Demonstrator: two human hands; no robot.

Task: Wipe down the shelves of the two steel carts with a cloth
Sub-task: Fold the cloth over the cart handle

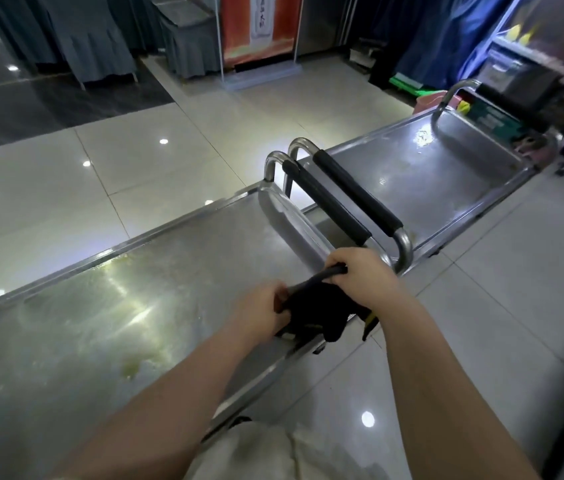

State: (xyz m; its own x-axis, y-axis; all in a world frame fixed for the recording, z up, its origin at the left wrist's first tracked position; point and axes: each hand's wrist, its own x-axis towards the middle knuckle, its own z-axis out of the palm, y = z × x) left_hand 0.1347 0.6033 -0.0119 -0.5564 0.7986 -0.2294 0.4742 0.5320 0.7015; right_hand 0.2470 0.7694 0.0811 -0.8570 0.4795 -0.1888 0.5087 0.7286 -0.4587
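While the near cart's top shelf is stretching away to the left of both hands, its long axis is running from the near left toward the far right, and the far cart's shelf is carrying that line on beyond it. Yellowish smears are showing through the glare on the steel left of the hands.

The left hand is curling its fingers round the left end of the dark cloth, which is hanging bunched over the shelf's near right edge. Whether it is touching the steel I cannot tell. The right hand is gripping a rolled part of the same cloth, a little farther right and higher.

Since the left hand is lying nearer the dirty stretch, the coming wipe is probably calling for a sweep leftward along the shelf's length.

Right of the hands, two padded handles are standing side by side where the carts meet, and a pale patch is glinting on the far cart's shelf.

Glossy floor tiles are reflecting ceiling lights around the carts. Grey draped furniture is standing at far left, an orange banner at far centre and blue covers at far right.
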